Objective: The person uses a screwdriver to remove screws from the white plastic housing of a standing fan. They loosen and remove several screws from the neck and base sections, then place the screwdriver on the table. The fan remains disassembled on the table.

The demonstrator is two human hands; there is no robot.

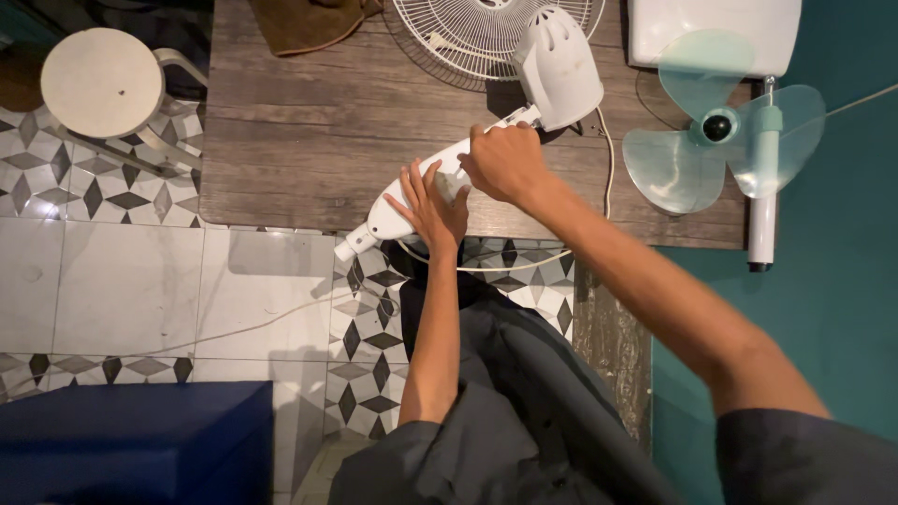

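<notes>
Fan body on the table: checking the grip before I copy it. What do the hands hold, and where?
Both hands grip the white fan body by its neck: left hand lower, right hand nearer the motor housing.

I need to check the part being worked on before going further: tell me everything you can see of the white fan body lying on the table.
The white fan body looks like glossy plastic: a domed, vented motor housing joined to a long neck ending in a narrow stub. It lies tilted across the wooden table, the stub overhanging the front edge, the housing against the wire grille. The left hand rests on the neck; the right hand grips it nearer the housing. A white cord loops beside it.
</notes>
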